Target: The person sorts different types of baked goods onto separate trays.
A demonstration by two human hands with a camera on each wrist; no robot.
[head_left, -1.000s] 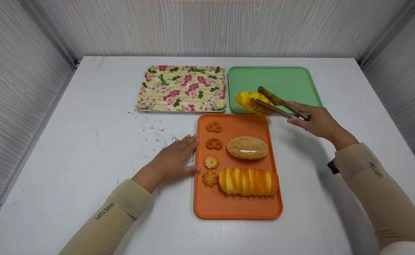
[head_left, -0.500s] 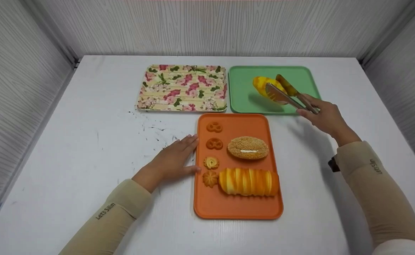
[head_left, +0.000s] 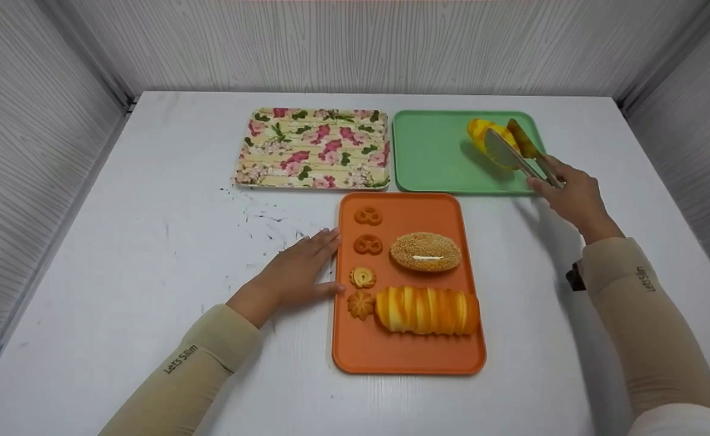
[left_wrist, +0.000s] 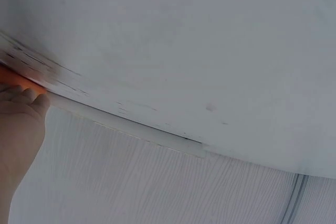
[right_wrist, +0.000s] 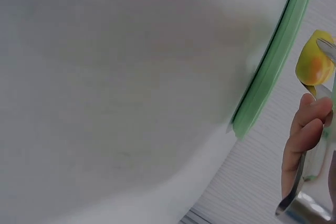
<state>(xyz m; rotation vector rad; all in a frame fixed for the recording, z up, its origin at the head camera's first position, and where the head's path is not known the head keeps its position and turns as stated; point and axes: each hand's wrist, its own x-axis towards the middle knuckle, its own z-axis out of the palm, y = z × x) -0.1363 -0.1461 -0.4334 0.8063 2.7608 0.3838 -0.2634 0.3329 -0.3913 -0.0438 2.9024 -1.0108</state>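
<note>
My right hand (head_left: 573, 191) grips metal tongs (head_left: 505, 151), whose tips pinch a yellow-orange bread roll (head_left: 480, 129) over the right half of the green tray (head_left: 424, 154). A shadow beneath suggests that the roll hangs above the tray. In the right wrist view, the roll (right_wrist: 314, 64) shows beyond my curled fingers (right_wrist: 302, 140), above the tray's rim. With fingers extended, my left hand (head_left: 297, 272) rests at the left edge of the orange tray (head_left: 409, 358). The left wrist view catches only part of that hand (left_wrist: 21, 129) and a sliver of orange.
On the orange tray lie a sesame bun (head_left: 426, 251), a ridged golden loaf (head_left: 427, 310), two pretzel-shaped cookies (head_left: 368, 244), a swirl cookie (head_left: 362, 277) and a flower-shaped cookie (head_left: 361, 305). A floral tray (head_left: 315, 148) sits left of the green one. Wood-grain panels (head_left: 367, 48) enclose the white table.
My right hand has carried the tongs and bread roll rightward and away from me, from the green tray's near-left corner to above its right half. The left hand stays put.
</note>
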